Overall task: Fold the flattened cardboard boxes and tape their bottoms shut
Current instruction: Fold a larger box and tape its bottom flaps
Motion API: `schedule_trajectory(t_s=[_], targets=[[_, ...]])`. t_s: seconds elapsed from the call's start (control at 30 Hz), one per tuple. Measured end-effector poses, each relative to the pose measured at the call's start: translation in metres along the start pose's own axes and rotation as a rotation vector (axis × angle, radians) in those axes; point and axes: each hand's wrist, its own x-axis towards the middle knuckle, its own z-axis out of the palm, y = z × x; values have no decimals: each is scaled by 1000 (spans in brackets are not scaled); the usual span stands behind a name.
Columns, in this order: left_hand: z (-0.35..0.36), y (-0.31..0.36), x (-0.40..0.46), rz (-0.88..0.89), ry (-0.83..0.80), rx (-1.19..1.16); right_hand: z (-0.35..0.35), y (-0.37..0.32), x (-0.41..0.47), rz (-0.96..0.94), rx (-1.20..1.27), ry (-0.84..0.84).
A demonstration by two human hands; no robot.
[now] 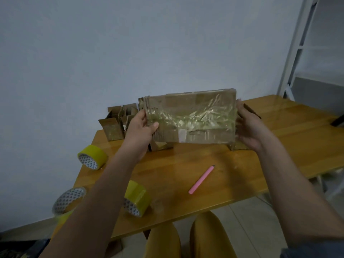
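Observation:
I hold a cardboard box (191, 116) up over the far part of the wooden table (186, 174), its tape-covered face turned toward me. My left hand (141, 129) grips the box's left edge, thumb on the front face. My right hand (249, 125) holds the right edge, fingers up along the side. Shiny, wrinkled clear tape covers most of the facing side. Its lower flaps hang just above the tabletop. Three yellow tape rolls lie on the left: one at the table's left edge (92, 156), one in front of me (136, 198), one at the near left corner (68, 202).
Several small folded cardboard boxes (116, 125) stand at the table's back left by the wall. A pink cutter pen (202, 179) lies in the middle of the table. A white metal frame (297, 47) rises at the right. My knees in yellow trousers (204, 237) show below the table's edge.

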Motion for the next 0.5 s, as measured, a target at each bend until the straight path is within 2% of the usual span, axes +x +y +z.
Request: schedule_trajectory(t_s=[0.2, 0.37, 0.5], targets=[[-9, -13, 10, -12, 226, 207, 8, 0, 4, -65, 79, 27], [3, -3, 13, -60, 216, 89, 1, -10, 0, -151, 99, 55], [25, 4, 15, -198, 141, -3, -13, -18, -8, -228, 56, 69]])
